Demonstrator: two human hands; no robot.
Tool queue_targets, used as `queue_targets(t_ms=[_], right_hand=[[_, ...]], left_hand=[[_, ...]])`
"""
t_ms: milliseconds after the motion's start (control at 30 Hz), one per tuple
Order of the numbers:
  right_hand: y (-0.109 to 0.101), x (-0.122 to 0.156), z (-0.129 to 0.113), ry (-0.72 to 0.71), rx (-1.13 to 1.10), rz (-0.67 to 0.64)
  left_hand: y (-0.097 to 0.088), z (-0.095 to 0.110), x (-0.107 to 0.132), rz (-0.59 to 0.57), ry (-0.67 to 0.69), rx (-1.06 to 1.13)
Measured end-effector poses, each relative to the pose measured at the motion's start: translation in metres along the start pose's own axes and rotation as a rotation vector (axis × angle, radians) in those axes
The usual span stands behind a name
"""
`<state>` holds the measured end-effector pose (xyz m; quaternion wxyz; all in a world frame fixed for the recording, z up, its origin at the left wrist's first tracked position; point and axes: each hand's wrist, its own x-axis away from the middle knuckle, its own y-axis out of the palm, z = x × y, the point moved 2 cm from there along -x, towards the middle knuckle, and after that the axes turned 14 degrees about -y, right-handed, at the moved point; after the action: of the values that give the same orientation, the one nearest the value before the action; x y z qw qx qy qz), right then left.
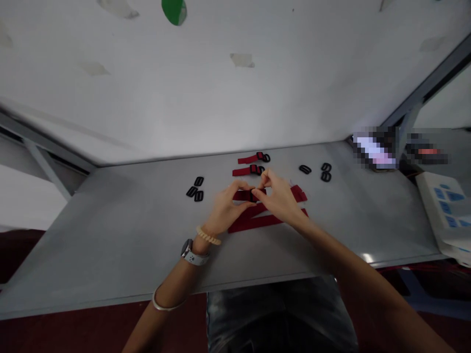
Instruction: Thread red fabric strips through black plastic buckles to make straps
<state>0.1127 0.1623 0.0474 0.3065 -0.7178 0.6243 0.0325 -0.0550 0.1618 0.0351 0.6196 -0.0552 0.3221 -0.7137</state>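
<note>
On my remote view, left hand and right hand, fingers pinched closed, hold a red webbing strap at its black plastic buckle

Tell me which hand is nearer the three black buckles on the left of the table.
Left. The left hand is right of the black buckles, not touching; the right hand is farther right.

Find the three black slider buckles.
In the head view, the three black slider buckles lie together on the grey table, left of the person's left hand and the nearest loose red strap.
</note>
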Motion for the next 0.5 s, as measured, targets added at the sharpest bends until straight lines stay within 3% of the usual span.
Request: queue_targets(t_ms=[300, 500], right_hand=[[0.009, 0.001, 0.004, -0.009, -0.098, 0.022], [-0.004, -0.009, 0.007, -0.130, -0.196, -0.201]], left_hand=[[0.002, -0.008, -0.001, 0.068, -0.092, 0.086], [-0.007, -0.014, -0.010, 0.135, -0.223, 0.426]])
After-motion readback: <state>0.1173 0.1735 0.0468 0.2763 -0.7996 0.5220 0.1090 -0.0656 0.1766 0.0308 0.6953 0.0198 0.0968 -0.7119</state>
